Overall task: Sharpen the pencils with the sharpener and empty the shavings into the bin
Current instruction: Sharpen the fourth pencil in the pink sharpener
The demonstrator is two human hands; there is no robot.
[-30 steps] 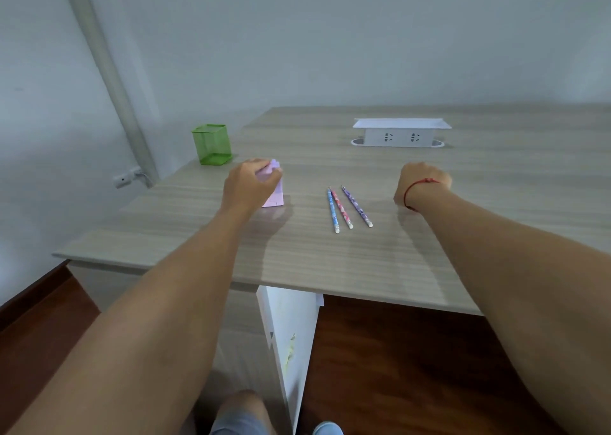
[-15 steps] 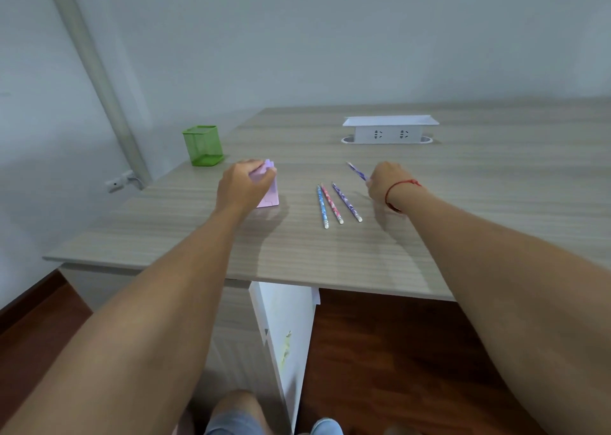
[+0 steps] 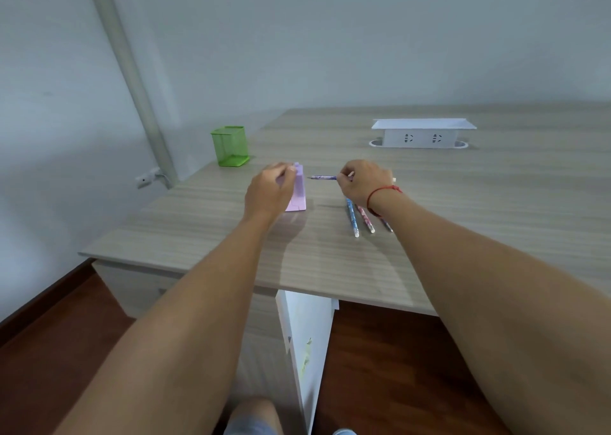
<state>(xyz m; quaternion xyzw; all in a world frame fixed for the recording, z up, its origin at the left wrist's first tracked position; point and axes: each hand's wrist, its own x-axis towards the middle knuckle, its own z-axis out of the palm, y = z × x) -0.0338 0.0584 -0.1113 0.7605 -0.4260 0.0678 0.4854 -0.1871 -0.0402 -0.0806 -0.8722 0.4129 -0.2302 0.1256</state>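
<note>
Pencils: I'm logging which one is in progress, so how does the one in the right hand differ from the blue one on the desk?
The held pencil is pinched in the right hand above the desk; the blue pencil lies on it. The held pencil points sideways at the pink sharpener; the blue pencil runs toward the camera. Both are patterned.
</note>
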